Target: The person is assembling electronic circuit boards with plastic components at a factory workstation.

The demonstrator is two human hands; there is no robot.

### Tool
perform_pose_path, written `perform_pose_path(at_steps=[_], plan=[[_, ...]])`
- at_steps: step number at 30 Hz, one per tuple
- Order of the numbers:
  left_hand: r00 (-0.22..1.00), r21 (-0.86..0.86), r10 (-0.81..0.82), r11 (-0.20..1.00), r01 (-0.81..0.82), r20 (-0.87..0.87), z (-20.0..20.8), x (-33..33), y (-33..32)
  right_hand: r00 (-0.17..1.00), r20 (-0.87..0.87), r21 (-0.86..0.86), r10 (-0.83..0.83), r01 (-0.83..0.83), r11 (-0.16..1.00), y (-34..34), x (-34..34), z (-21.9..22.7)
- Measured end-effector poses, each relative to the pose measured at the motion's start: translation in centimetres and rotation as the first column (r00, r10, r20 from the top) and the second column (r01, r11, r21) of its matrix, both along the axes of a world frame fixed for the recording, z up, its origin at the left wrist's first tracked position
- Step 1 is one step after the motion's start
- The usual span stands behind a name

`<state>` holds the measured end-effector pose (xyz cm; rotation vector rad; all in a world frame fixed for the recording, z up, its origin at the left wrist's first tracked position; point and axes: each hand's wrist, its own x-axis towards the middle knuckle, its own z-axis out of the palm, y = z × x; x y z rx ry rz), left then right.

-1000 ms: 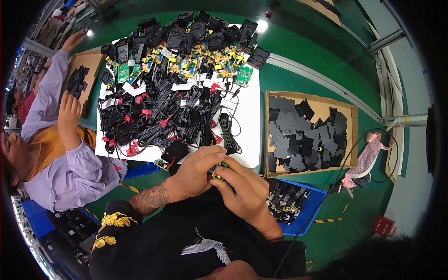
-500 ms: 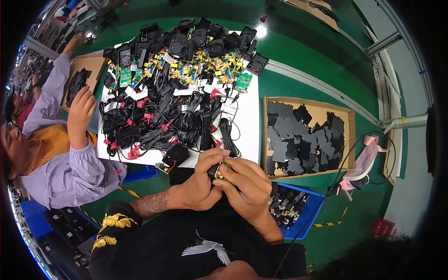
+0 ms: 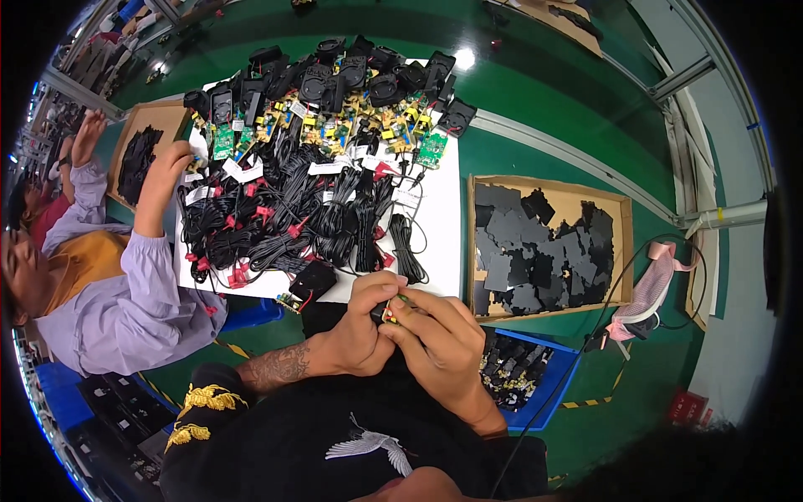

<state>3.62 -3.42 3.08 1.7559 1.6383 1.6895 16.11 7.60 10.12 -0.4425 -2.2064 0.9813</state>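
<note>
In front of my chest, my left hand (image 3: 361,331) and my right hand (image 3: 442,341) meet with fingers closed around a small circuit board (image 3: 390,315). Yellow and green parts of it show between the fingertips; a dark piece sits against it on the left-hand side, mostly covered by my fingers. Just beyond my left hand, a black plastic housing (image 3: 314,281) lies at the table's near edge. A small board (image 3: 288,303) hangs beside it over that edge. Coiled black cables (image 3: 335,219) with red tags and white labels cover the white table (image 3: 442,219) beyond my hands.
Black housings (image 3: 318,82) and circuit boards (image 3: 335,125) line the table's far side. Right of it is a cardboard tray (image 3: 629,251) of dark flat sheets. A blue bin (image 3: 559,381) of small parts stands below. At left, a co-worker's sleeve (image 3: 138,284) reaches in.
The co-worker's nearer hand has moved forward to the table's left edge, while their other hand has shifted left and lower. My hands stay closed on the circuit board, nearly still.
</note>
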Motion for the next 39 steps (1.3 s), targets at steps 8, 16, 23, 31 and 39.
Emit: perform_pose_path(at_steps=[8, 16, 23, 31, 39], plan=[[0.996, 0.021, -0.036, 0.999, 0.034, 0.084, -0.6, -0.1, 0.0, 0.998, 0.015, 0.050, 0.066, -0.066, 0.997, 0.4, -0.2, -0.2], [0.997, -0.044, 0.066, 0.997, -0.067, -0.036, 0.6, -0.5, -0.6, 0.997, 0.045, 0.060, 0.061, -0.064, 0.996, -0.3, -0.4, 0.2], [0.999, 0.005, -0.032, 0.999, 0.032, -0.002, 1.3, 0.2, 0.2, 0.999, 0.045, -0.029, 0.011, -0.009, 1.000, -0.6, 0.8, 0.9], [0.992, 0.059, -0.071, 0.996, 0.065, 0.106, 2.4, 0.1, -1.3, 0.998, 0.011, -0.170, 0.066, -0.063, 0.983, -1.6, -0.1, 1.9], [0.990, 0.056, 0.003, 0.998, -0.011, 0.140, 4.0, -0.5, -1.8, 0.985, -0.028, -0.056, 0.173, -0.174, 0.983, -2.9, 0.5, 2.9]])
